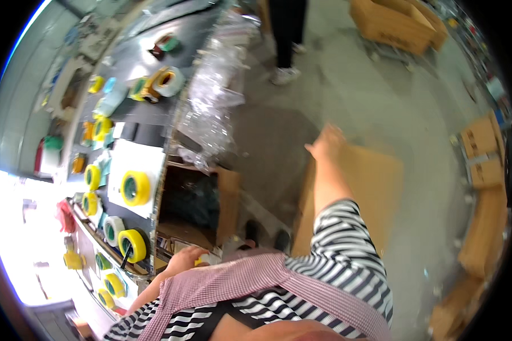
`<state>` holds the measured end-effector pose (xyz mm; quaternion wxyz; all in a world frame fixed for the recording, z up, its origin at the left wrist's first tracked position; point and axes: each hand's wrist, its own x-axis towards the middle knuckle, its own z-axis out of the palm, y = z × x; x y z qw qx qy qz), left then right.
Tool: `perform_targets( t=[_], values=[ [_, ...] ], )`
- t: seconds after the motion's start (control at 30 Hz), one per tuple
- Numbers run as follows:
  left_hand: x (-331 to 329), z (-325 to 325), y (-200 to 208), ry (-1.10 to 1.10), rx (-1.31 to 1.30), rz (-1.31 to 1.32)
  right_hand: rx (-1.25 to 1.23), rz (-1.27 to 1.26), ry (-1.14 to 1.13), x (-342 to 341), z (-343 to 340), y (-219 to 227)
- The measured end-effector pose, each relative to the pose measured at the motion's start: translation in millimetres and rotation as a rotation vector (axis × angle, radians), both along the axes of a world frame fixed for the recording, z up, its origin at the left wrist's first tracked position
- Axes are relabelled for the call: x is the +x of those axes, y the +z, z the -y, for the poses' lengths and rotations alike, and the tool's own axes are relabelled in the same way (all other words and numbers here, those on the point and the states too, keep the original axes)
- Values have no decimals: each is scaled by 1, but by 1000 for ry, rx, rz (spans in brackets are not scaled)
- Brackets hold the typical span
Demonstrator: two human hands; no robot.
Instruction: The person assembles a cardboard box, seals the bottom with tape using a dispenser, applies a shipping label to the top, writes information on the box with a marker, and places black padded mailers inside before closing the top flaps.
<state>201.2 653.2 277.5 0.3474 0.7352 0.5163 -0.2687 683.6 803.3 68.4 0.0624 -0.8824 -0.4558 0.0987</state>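
My right hand (pixel 329 142) reaches forward at the far edge of a large flat brown cardboard piece (pixel 361 196). Its thumb stands out to the left, but the fingers are smeared by motion, so I cannot tell whether they grip the cardboard. The cardboard is blurred too and lies partly under my right forearm. My left hand (pixel 186 260) is low at my waist, beside the near corner of the workbench. Its fingers are loosely stretched out, with no held thing visible. A small yellow thing (pixel 199 261) shows by its fingers.
On the dark workbench (pixel 148 122) at left are several tape rolls, including a yellow roll (pixel 135 188). Clear plastic wrap (pixel 213 96) hangs along its edge above an open carton (pixel 228 199). A person (pixel 287 40) stands ahead. Cartons (pixel 483 150) line the right; a cart carries a box (pixel 392 25).
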Motion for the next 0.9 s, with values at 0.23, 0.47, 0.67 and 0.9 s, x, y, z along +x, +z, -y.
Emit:
perform_targets(
  t=[0.23,0.47,0.67,0.9],
  values=[
    [60,-82,-17,-267,-123,116,-148,-34,-29,43,18,-60],
    [155,-173,-65,-690,-119,281,-263,-241,-17,176,136,-3],
    [281,-237,-37,-961,-110,495,-406,-146,3,162,306,69],
    [425,-274,-31,-1123,-63,640,-375,-124,-301,87,425,132]
  ],
)
